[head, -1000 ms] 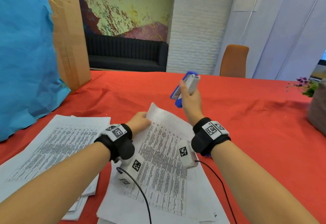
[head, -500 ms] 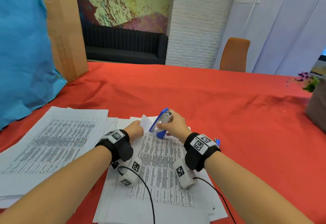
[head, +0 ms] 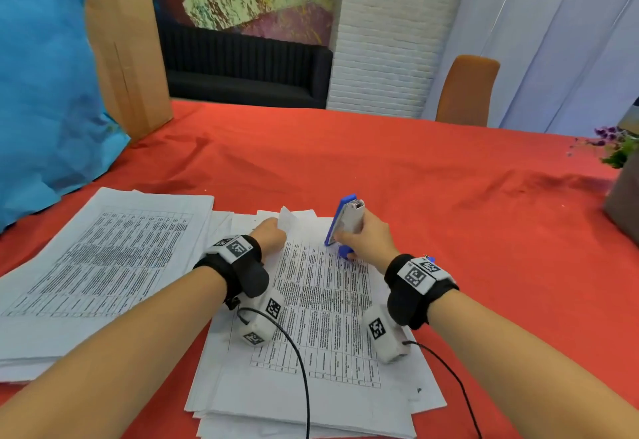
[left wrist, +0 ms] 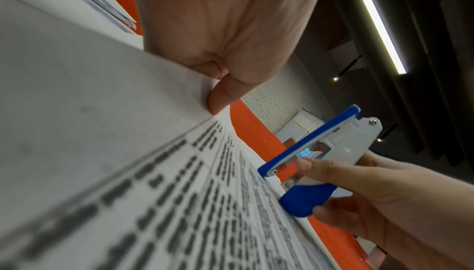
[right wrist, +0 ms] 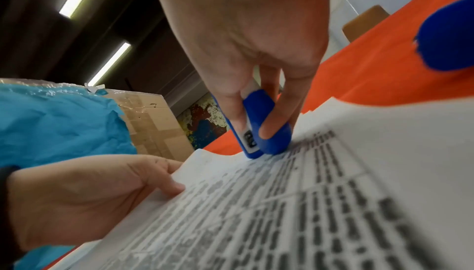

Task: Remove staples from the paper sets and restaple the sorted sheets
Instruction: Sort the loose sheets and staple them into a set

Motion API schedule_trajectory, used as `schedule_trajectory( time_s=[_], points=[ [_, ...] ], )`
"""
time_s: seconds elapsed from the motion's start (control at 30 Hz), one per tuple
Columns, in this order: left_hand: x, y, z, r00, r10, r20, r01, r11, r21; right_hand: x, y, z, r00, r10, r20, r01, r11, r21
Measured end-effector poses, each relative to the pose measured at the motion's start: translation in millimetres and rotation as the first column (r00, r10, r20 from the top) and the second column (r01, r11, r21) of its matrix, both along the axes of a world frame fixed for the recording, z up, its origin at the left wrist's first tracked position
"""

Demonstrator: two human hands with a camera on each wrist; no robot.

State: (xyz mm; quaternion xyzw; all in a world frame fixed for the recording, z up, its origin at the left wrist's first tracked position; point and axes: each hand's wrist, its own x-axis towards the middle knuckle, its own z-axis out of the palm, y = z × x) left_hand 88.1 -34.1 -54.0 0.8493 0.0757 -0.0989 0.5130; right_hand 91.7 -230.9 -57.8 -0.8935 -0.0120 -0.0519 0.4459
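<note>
A stack of printed sheets point(head: 321, 303) lies on the red tablecloth in front of me. My left hand point(head: 271, 234) pinches the top sheet's far left corner point(head: 288, 219) and holds it lifted; its thumb point(left wrist: 220, 100) lies on the paper edge. My right hand point(head: 366, 239) grips a blue and white stapler point(head: 345, 220), tilted up, with its blue nose point(right wrist: 266, 142) touching the top sheet near the far edge. The stapler point(left wrist: 315, 152) has its jaws parted, to the right of the lifted corner.
A second pile of printed sheets point(head: 103, 258) lies to the left. Blue paper point(head: 45, 75) and a cardboard box point(head: 121, 41) stand at the far left. A grey pot with flowers point(head: 622, 189) sits at the right edge. An orange chair point(head: 466, 89) stands beyond the table point(head: 415, 169).
My right hand has brought the stapler down from the air to the far edge of the top sheet. My left hand has kept hold of the sheet's corner.
</note>
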Motion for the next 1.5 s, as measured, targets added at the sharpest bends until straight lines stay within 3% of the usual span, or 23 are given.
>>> schedule_trajectory(
  time_s=[0.1,0.2,0.3,0.43,0.53,0.6,0.8,1.03,1.3,1.5],
  points=[
    [-0.6,-0.7,0.3,1.000,-0.001,0.004,0.001,1.000,0.016,2.0,-5.6,2.5,1.000,0.019,-0.018,-0.018,0.998,0.068],
    [2.1,1.9,-3.1,1.000,0.017,0.001,-0.017,1.000,0.023,4.3,-6.2,-3.0,0.991,0.083,-0.108,-0.082,0.997,0.013],
    [1.1,-0.3,-3.4,0.999,0.026,0.031,-0.026,1.000,0.001,10.1,-4.2,-3.1,0.984,0.128,-0.124,-0.116,0.988,0.099],
    [-8.0,-8.3,2.1,0.985,0.030,0.171,-0.031,1.000,0.003,14.2,7.5,18.9,0.989,0.125,0.076,-0.140,0.960,0.244],
    [-18.5,-18.4,12.3,0.958,-0.014,0.285,0.009,1.000,0.020,16.8,19.5,39.5,0.957,0.001,0.291,-0.109,0.929,0.354],
    [-21.7,-26.4,18.0,0.933,-0.039,0.357,0.027,0.999,0.040,20.5,26.9,48.8,0.944,-0.048,0.328,-0.094,0.910,0.403],
    [-25.8,-41.4,31.0,0.919,-0.057,0.391,0.003,0.991,0.135,23.1,42.9,58.7,0.944,-0.004,0.329,-0.140,0.900,0.412],
    [-30.8,-49.9,39.9,0.889,-0.118,0.443,0.055,0.987,0.154,23.9,45.8,70.0,0.924,-0.096,0.371,-0.069,0.911,0.407],
    [-40.4,-51.1,46.3,0.839,-0.047,0.543,-0.011,0.995,0.103,16.8,49.2,80.8,0.911,-0.089,0.402,-0.093,0.907,0.411],
    [-41.2,-50.0,41.6,0.818,-0.058,0.572,-0.068,0.978,0.196,14.6,51.3,78.9,0.929,-0.079,0.361,-0.092,0.897,0.432]
  ],
)
